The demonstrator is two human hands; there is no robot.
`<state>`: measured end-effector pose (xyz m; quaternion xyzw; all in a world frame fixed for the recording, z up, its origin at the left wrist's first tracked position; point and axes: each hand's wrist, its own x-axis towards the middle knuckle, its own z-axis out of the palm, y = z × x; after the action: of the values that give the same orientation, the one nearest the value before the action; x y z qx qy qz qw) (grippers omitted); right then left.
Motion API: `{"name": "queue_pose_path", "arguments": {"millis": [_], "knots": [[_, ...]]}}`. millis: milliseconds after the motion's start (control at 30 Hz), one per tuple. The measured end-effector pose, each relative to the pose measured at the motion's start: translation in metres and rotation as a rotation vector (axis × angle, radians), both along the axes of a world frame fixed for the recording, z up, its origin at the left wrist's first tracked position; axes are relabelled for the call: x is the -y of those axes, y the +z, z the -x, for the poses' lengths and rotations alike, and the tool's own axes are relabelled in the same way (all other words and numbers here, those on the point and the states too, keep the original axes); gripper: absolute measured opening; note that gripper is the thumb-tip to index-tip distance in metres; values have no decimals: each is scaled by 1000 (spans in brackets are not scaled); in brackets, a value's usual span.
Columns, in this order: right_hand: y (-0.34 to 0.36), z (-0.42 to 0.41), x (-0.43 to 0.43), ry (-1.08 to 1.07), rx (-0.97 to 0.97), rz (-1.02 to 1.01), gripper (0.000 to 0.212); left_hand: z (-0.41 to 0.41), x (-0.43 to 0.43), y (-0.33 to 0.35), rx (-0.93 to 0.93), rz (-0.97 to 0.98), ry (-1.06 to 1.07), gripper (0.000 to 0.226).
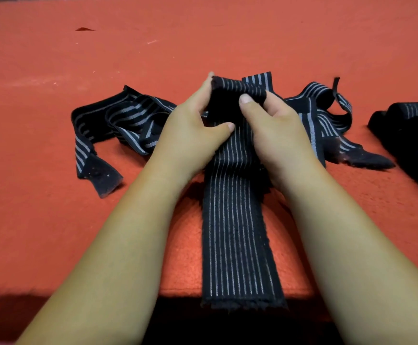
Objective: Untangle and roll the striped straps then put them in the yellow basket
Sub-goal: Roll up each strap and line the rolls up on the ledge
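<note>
Red mat (53,232): my left hand (193,125) & right hand (277,130) clamp a strap (238,232) mid-roll, some rolls (412,120) done, tangle (123,120) yet to do.

Both hands (230,125) gripping rolled end of striped strap (235,220), tangled straps (128,120) behind, red cloth (203,33)

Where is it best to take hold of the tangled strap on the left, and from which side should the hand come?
Probably by its free end, the plain dark tab lying flat on the red surface, pinched from above on the near left. It sticks out clear of the heap, while the rest of the tangled strap is looped and overlapped.
</note>
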<state>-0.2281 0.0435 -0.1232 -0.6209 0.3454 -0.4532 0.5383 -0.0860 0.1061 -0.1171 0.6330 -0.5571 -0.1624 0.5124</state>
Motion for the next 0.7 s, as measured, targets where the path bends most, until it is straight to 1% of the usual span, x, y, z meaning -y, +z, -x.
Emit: {"name": "queue_pose_path", "arguments": {"millis": [100, 167, 200, 300, 367, 500, 600, 700], "knots": [[0, 0, 0, 0, 8, -7, 25, -2, 1, -3, -18, -35, -45, 95], [0, -1, 0, -5, 17, -18, 24, -1, 0, -3, -33, -22, -53, 88], [0, -1, 0, -7, 28, -24, 24, 0, 0, -2, -53, -8, -61, 78], [0, -1, 1, -2, 51, -40, 21, 5, -4, 2, -155, 29, -91, 37], [0, -2, 1, -4, 43, -36, 24, 7, -5, 2, -202, 52, -63, 23], [-1, -2, 0, -12, -4, 0, 29, 1, 0, -2, -208, 100, 28, 21], [0, -4, -1, -2, -21, -22, 30, -3, 1, -3, -232, 127, 53, 17], [2, -6, -2, -44, -31, -28, 42, -3, -1, -1, -240, 160, 43, 17]]}}
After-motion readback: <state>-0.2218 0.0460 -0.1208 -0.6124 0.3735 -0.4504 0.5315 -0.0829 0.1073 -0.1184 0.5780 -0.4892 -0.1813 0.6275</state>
